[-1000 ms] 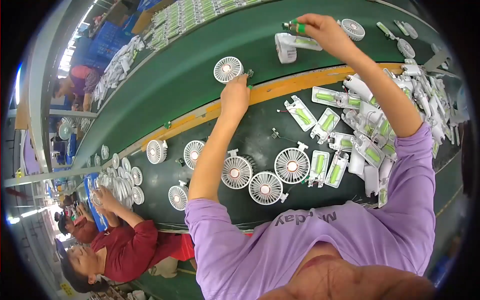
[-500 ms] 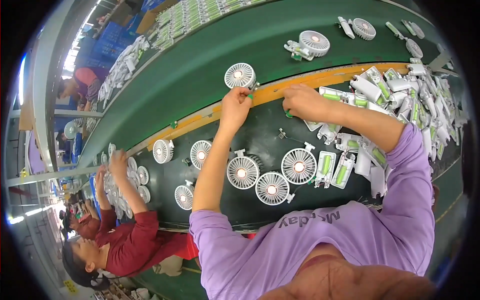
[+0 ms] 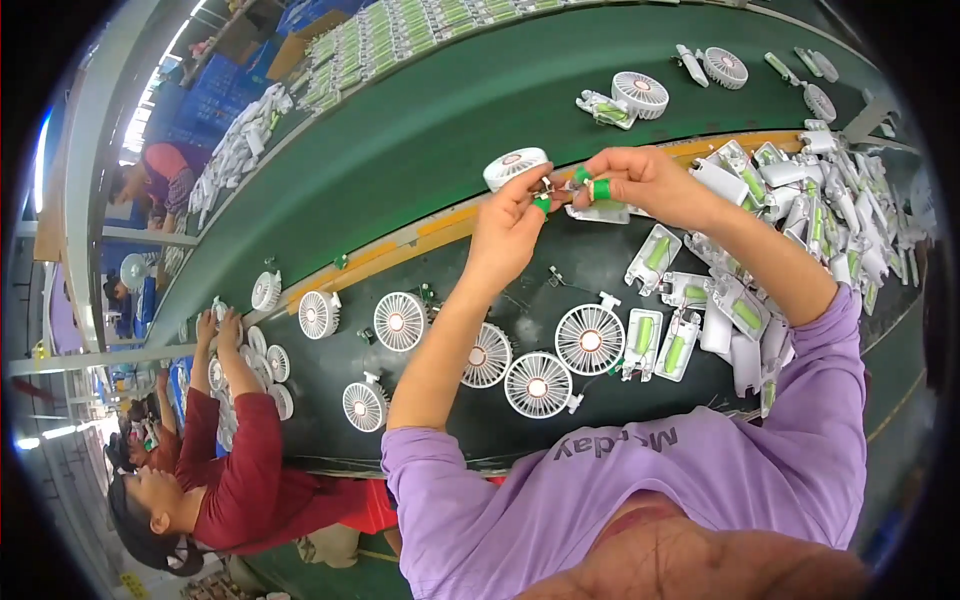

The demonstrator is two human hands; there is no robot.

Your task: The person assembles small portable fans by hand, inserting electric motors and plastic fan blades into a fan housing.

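- Round white fan head (image 3: 515,166): smooth, slightly glossy plastic.
- Dark worktop (image 3: 560,290): matt, smooth mat.
- Green conveyor belt (image 3: 420,150): matt, rubbery.
- Lilac sleeve (image 3: 800,440): soft cloth.

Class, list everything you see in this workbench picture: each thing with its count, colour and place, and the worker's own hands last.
Fan head: one, white, held between both hands.
Fan heads on bench: about ten, white, lying flat before the worker.
Handle housings: a pile, white with green cells, at right.
Conveyor belt: one, green, behind the bench.
Fans on belt: several, white, far right.
Co-worker: one, red sleeves, lower left.
Left hand: green fingertip cot, on the fan head.
Right hand: green finger cots, pinching a small part.
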